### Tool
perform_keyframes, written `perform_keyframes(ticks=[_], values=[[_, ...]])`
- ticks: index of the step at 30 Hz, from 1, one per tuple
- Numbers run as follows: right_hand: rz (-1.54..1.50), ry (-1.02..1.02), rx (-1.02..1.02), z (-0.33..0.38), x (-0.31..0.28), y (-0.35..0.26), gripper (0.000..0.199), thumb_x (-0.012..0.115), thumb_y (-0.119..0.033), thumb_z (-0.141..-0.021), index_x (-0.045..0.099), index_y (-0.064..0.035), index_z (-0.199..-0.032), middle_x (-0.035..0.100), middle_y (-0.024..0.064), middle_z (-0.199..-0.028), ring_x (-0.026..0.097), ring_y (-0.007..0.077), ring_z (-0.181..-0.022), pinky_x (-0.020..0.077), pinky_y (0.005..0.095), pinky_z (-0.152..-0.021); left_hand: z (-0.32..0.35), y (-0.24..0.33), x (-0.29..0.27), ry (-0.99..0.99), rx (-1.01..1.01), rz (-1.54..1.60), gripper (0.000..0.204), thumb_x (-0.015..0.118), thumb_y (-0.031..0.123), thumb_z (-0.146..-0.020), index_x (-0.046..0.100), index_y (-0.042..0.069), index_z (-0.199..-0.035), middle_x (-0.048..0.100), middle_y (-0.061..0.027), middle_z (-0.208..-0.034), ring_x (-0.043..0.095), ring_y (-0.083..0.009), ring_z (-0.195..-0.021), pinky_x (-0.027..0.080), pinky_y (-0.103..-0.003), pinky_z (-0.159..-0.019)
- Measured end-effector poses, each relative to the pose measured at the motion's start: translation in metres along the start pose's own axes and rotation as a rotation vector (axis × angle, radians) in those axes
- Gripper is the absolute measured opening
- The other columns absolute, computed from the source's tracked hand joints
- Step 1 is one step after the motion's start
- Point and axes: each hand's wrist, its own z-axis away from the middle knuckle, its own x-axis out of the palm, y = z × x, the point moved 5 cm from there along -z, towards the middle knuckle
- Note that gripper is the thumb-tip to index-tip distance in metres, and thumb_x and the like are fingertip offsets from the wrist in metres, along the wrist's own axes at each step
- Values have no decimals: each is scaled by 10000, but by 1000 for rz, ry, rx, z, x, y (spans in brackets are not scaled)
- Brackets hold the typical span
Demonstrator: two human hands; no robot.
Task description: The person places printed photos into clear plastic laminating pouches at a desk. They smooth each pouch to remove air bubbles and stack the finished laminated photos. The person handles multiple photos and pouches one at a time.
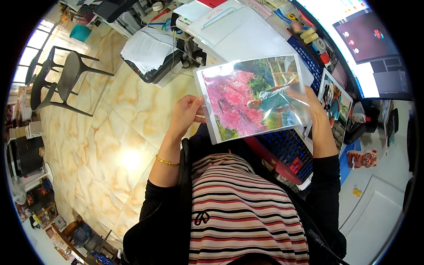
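Note:
I hold a glossy laminated photo print [247, 99] in front of my chest with both hands. It shows pink blossom, greenery and a person in a pale blue top. My left hand [187, 112] pinches the print's left edge, thumb on top. My right hand [309, 104] grips its right edge, fingers spread behind the clear film. Under the print lies a blue-lit keyboard [289, 148] with a red frame. A second photo print [336, 104] rests on the desk just right of my right hand.
A monitor [371, 39] stands at the upper right. White folders and papers [238, 31] lie beyond the print, a printer with paper [148, 51] to their left. Two black chairs [57, 79] stand on the marble-tiled floor [110, 145] at left. A small tiger picture [362, 158] lies at right.

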Motion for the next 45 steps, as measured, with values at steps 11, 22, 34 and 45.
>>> perform_keyframes(ticks=[11, 22, 34, 45], values=[[-67, 10, 16, 8, 6, -4, 462, 760, -234, -759, 562, -29, -1121, 625, 85, -964, 617, 178, -794, 512, 304, -633, -1, -4, -1, -24, -1, -16, 302, 537, 284, -944, 525, -18, -951, 661, -115, -848, 665, -172, -717, 554, -261, -565], [34, 48, 36, 10, 11, -7, 499, 767, -299, -753, 588, -15, -1122, 637, 82, -991, 607, 160, -874, 494, 303, -762, -2, -8, -7, -13, 6, 4, 310, 554, 290, -934, 533, -19, -939, 653, -107, -838, 661, -169, -703, 564, -266, -566], [120, 70, 66, 14, 17, -16, 550, 784, -291, -737, 553, -6, -1147, 621, 100, -1019, 603, 175, -898, 498, 309, -755, -1, -11, -9, -13, 27, 8, 342, 560, 306, -929, 534, -34, -946, 644, -107, -841, 658, -168, -704, 572, -276, -580], [-19, 121, 69, 28, 38, -35, 451, 759, -229, -774, 579, 24, -1102, 628, 82, -931, 590, 161, -792, 498, 310, -654, -3, -16, -11, 12, -13, -13, 314, 561, 293, -929, 543, -20, -923, 639, -87, -818, 648, -154, -687, 569, -273, -581]])
